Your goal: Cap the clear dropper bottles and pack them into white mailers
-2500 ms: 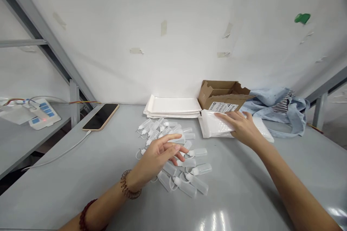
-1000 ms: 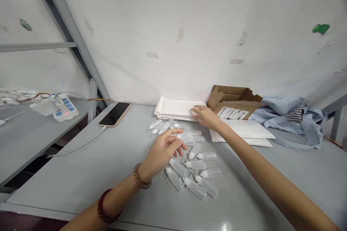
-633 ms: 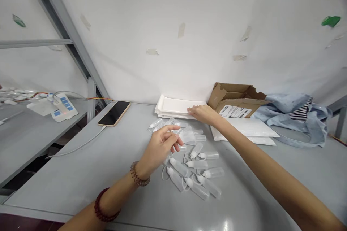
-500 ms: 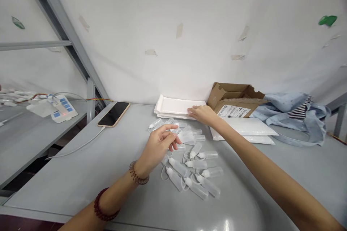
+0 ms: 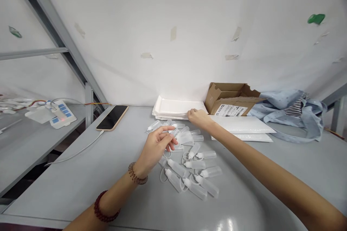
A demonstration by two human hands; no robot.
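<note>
My right hand [image 5: 199, 118] reaches to the stack of white padded envelopes [image 5: 179, 106] against the wall. Its fingers are curled over the stack's right front corner and pinch the edge; how many envelopes they grip is hidden. My left hand [image 5: 159, 142] hovers over the left side of a loose pile of small clear plastic squeeze bottles [image 5: 177, 168]. Its fingers are bent loosely and apart, with no held thing visible in them. The bottles have white tips and thin looped cap straps, and lie on their sides on the grey table [image 5: 130, 202].
A phone [image 5: 112, 118] on a white charging cable lies at left. Right of the stack are an open cardboard box [image 5: 230, 99], more white envelopes [image 5: 244, 124] and a bunched light blue cloth [image 5: 295, 115]. A power strip [image 5: 63, 113] sits on the neighbouring table.
My right hand's fingers, flatter on the top envelope before, are now curled at the stack's edge. My left hand stays nearly in place. The view has shifted slightly.
</note>
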